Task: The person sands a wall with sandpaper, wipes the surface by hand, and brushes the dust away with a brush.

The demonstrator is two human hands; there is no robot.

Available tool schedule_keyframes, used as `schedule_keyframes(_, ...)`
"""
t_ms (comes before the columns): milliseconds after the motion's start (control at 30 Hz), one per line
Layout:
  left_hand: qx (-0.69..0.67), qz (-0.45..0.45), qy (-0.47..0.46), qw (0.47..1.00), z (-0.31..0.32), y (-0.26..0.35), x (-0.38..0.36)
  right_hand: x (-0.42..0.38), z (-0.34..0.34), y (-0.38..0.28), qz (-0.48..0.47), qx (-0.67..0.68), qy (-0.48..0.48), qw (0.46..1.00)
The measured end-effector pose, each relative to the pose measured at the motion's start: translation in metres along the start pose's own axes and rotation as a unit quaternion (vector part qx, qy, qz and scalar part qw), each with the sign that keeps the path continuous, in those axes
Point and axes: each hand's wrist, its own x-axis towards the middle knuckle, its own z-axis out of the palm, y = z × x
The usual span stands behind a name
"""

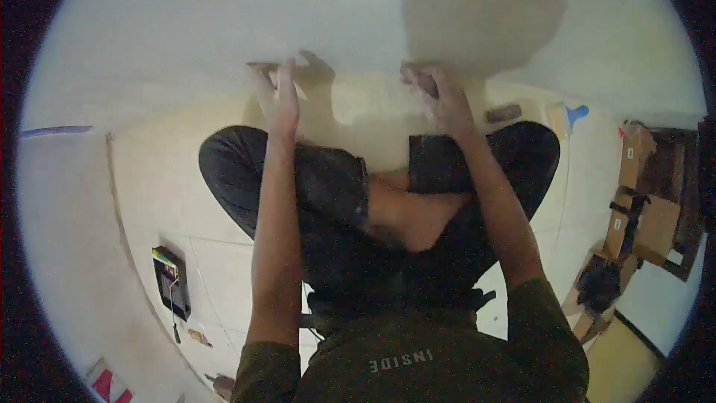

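My left hand (282,104) is raised in front of the pale wall, fingers apart, with nothing visible in it. Level with it on the other side is my right hand (447,104), blurred, its fingers bent and apart. I make out no object in it. Both hands cast shadows on the wall and floor. A small dark block-like object (503,113) lies by my right knee, nearest to the right hand. Just beyond it is a tool with a blue handle (576,113), perhaps a scraper. My crossed legs (321,186) in dark trousers are below the hands.
The wall (343,15) rises close ahead. On the left floor lie a black tray (171,283) with a thin-handled tool and, lower down, a red and white item (108,384). Cardboard boxes (634,216) and a dark bundle (599,283) stand at right. Blue tape (56,131) marks the left wall.
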Motion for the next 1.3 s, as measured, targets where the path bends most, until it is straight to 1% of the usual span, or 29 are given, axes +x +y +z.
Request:
schedule_keyframes(67, -0.005, 0.013, -0.016, 1.000, -0.006, -0.007, 0.004, 0.000, 0.013, 0.021, -0.012, -0.048, 0.022, 0.999)
schedule_keyframes(167, 0.055, 0.004, 0.010, 0.998, 0.014, 0.017, -0.011, 0.002, -0.005, 0.006, -0.050, 0.022, 0.056, 0.997)
schedule_keyframes(200, -0.023, -0.039, -0.027, 0.999, 0.015, 0.015, -0.008, 0.004, -0.010, 0.006, -0.026, 0.034, 0.032, 0.999)
schedule_keyframes(267, 0.022, -0.056, -0.042, 0.997, 0.011, 0.012, -0.007, 0.005, -0.016, -0.002, 0.021, 0.058, -0.016, 0.998)
schedule_keyframes(300, 0.044, -0.061, -0.049, 0.996, 0.011, 0.015, -0.007, 0.005, -0.018, -0.006, 0.012, 0.100, -0.020, 0.995)
schedule_keyframes(367, 0.038, -0.045, -0.023, 0.998, 0.015, 0.014, -0.008, 0.006, -0.022, -0.018, -0.011, 0.180, -0.023, 0.983)
schedule_keyframes(467, 0.065, -0.034, -0.001, 0.997, 0.019, 0.014, -0.011, 0.004, -0.014, 0.002, 0.016, 0.107, -0.051, 0.993)
schedule_keyframes(500, 0.080, -0.032, 0.004, 0.996, 0.020, 0.016, -0.011, 0.004, -0.009, 0.008, 0.006, 0.102, -0.029, 0.994)
schedule_keyframes(567, 0.047, -0.039, -0.004, 0.998, 0.019, 0.018, -0.013, 0.003, -0.001, 0.012, -0.014, 0.091, 0.011, 0.996)
schedule_keyframes(667, 0.032, -0.043, -0.015, 0.998, 0.013, 0.014, -0.009, 0.007, -0.010, -0.006, -0.044, 0.128, -0.003, 0.991)
schedule_keyframes(767, 0.023, -0.034, -0.030, 0.999, 0.002, -0.013, -0.005, 0.006, -0.019, -0.027, 0.025, 0.051, -0.028, 0.998)
schedule_keyframes(867, 0.042, 0.000, -0.013, 0.999, -0.001, -0.030, -0.002, 0.007, -0.003, -0.017, -0.072, 0.210, -0.009, 0.975)
schedule_keyframes(933, 0.050, 0.022, 0.018, 0.998, 0.003, -0.001, -0.005, 0.011, 0.021, 0.005, -0.078, 0.283, -0.047, 0.955)
schedule_keyframes(967, 0.067, -0.006, 0.023, 0.997, -0.001, 0.001, -0.005, 0.015, 0.024, 0.006, -0.082, 0.316, -0.066, 0.943)
schedule_keyframes(1033, 0.095, -0.066, 0.030, 0.993, -0.003, 0.005, -0.005, 0.010, 0.011, -0.017, -0.098, 0.191, -0.038, 0.976)
schedule_keyframes(1067, 0.040, -0.065, -0.046, 0.996, -0.012, 0.010, 0.001, 0.007, 0.005, -0.029, -0.104, 0.127, -0.021, 0.986)
schedule_keyframes(1133, 0.069, -0.055, 0.012, 0.996, -0.011, 0.009, 0.003, 0.006, 0.008, -0.032, -0.101, 0.203, -0.039, 0.973)
schedule_keyframes(1200, 0.096, -0.051, 0.069, 0.992, -0.015, 0.013, 0.005, 0.005, 0.014, -0.031, -0.103, 0.153, -0.027, 0.982)
schedule_keyframes(1267, 0.116, -0.049, 0.121, 0.985, -0.018, 0.031, 0.006, 0.000, 0.013, -0.033, -0.104, -0.027, 0.030, 0.994)
schedule_keyframes(1300, 0.106, -0.024, 0.139, 0.984, -0.019, 0.038, 0.006, -0.006, 0.014, -0.033, -0.095, -0.015, 0.060, 0.994)
